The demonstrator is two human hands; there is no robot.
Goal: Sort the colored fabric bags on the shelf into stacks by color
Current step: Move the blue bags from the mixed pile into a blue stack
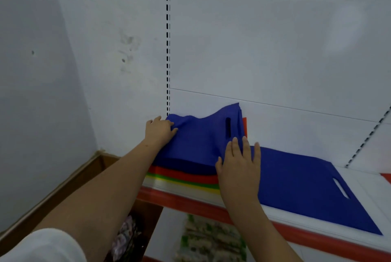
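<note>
Blue bag tops the mixed pile at the shelf's nine o'clock end; my left hand pinches its far corner, my right hand presses flat, fingers straight, on its three o'clock edge. Beside it, toward three o'clock, I see a second blue bag lying flat.

Top blue bag: rumpled, far edge lifted, on mixed stack of red, green, yellow | second blue bag: flat, just right, on shelf
</note>
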